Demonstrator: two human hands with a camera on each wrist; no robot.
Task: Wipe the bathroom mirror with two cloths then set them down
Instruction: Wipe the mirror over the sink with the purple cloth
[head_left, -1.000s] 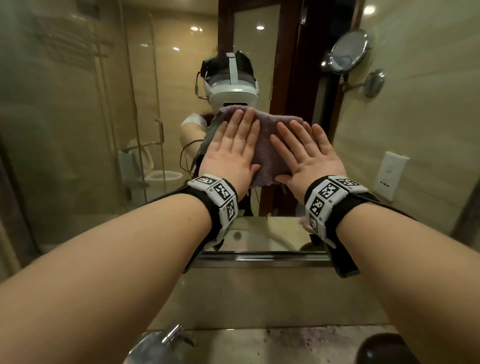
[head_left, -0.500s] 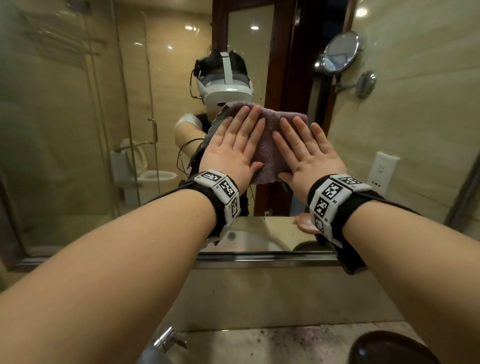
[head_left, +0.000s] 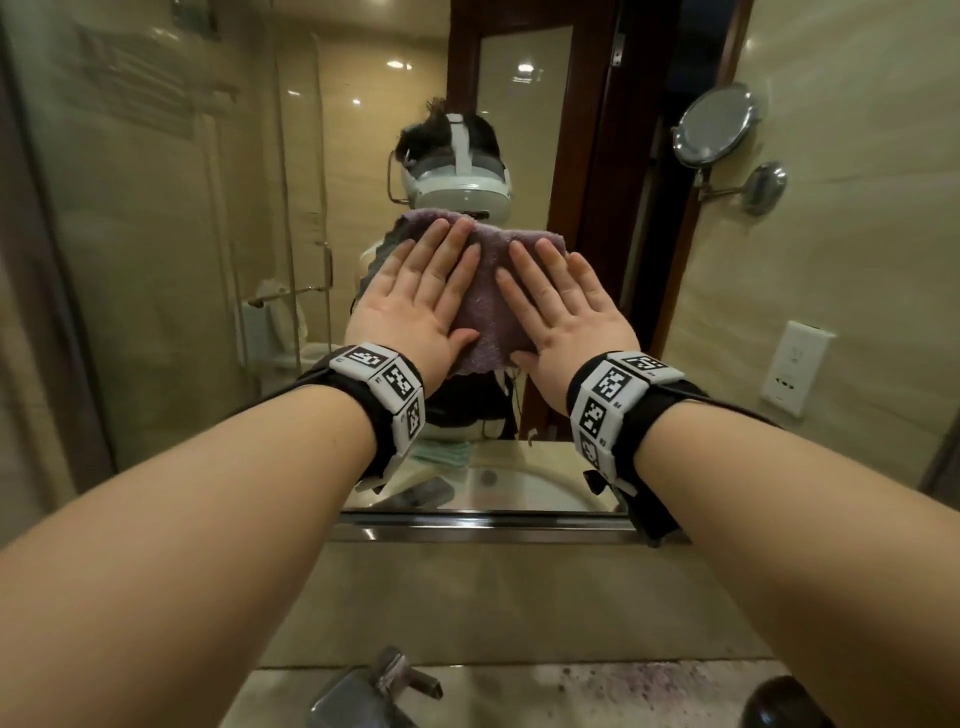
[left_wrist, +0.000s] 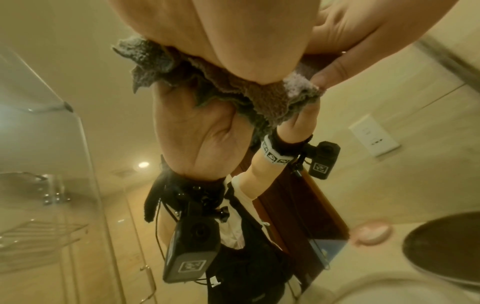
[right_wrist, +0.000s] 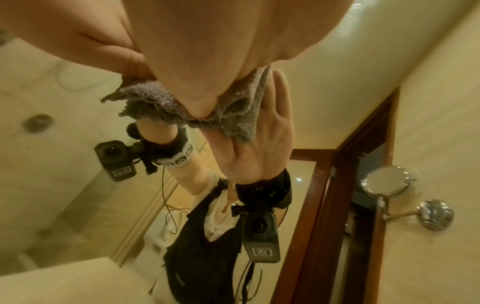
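Observation:
A purple cloth (head_left: 485, 306) lies flat against the bathroom mirror (head_left: 156, 270), below the reflected headset. A greyer cloth edge (head_left: 382, 252) shows at its left side. My left hand (head_left: 421, 291) presses the cloth's left half with straight, spread fingers. My right hand (head_left: 558, 306) presses the right half the same way. In the left wrist view my palm (left_wrist: 233, 41) bears on bunched grey and purple cloth (left_wrist: 259, 98). The right wrist view shows that palm (right_wrist: 207, 51) on the cloth's lower edge (right_wrist: 155, 98).
The mirror's metal bottom rail (head_left: 483, 532) runs below my wrists. Beneath it is a speckled counter (head_left: 545, 691) with a chrome tap (head_left: 374, 686) and a dark bowl (head_left: 784, 701). On the right wall hang a round swing-arm mirror (head_left: 714, 124) and a white socket (head_left: 795, 374).
Both hands have slid the cloth a little to the left across the glass, still pressed flat. The head view has shifted slightly.

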